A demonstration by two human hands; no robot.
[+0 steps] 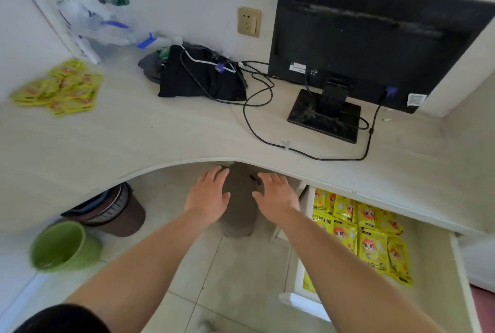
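Note:
My left hand [209, 194] and my right hand [277, 194] reach forward side by side under the curved front edge of a pale desk [160, 140]. Both have straight, spread fingers and hold nothing. Between and below them stands a grey-brown rounded object [239, 215] on the tiled floor, partly hidden by the hands; whether they touch it I cannot tell. An open drawer [459, 265] at the right holds several yellow snack packets [369, 239]. More yellow packets [61, 89] lie in a heap on the desk's far left.
A black monitor [375, 38] on its stand sits at the back right, cables trailing across the desk. A black bag [198, 78] lies mid-desk. A white paper bag and clear plastic stand at the back left. A brown bin [117, 212] and a green bucket [64, 247] stand on the floor left.

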